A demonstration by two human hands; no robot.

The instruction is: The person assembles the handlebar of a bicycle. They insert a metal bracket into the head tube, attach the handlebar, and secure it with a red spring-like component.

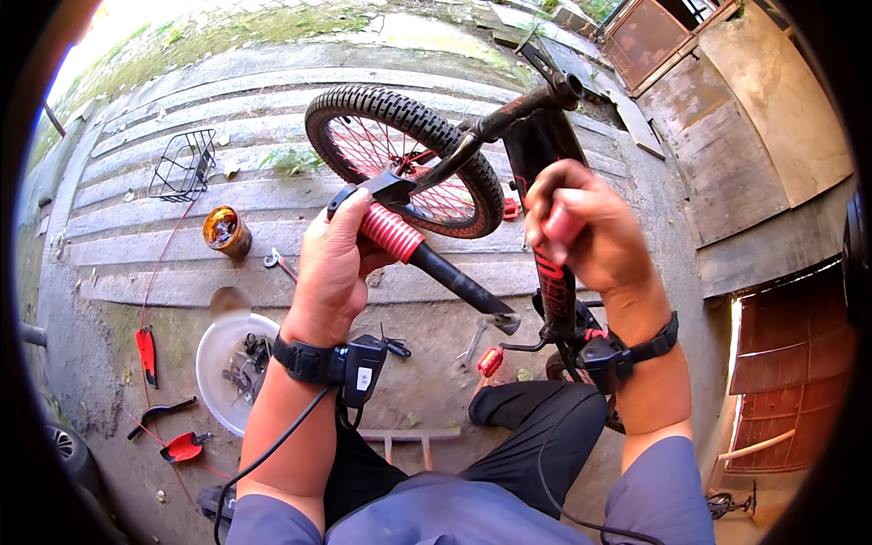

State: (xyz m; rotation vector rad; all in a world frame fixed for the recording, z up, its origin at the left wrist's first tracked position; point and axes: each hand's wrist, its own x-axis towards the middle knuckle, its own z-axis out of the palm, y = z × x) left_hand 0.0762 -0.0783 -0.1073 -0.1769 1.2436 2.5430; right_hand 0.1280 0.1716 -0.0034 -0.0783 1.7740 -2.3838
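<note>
My left hand is closed round a bicycle fork leg beside its black crown. The leg has a red ribbed boot and a black lower tube that ends in a metal tip to the lower right. My right hand is raised in front of the black bicycle frame, fingers curled. A reddish rounded shape shows among those fingers; I cannot tell its kind. Behind the fork lies a wheel with a knobbly tyre and red spokes. A red pedal is below the fork's tip.
A white basin with dark parts stands at left, near an amber pot and a wrench. Further left are a black wire basket, red and black fenders, and a dark curved piece. Wooden panels lean at right.
</note>
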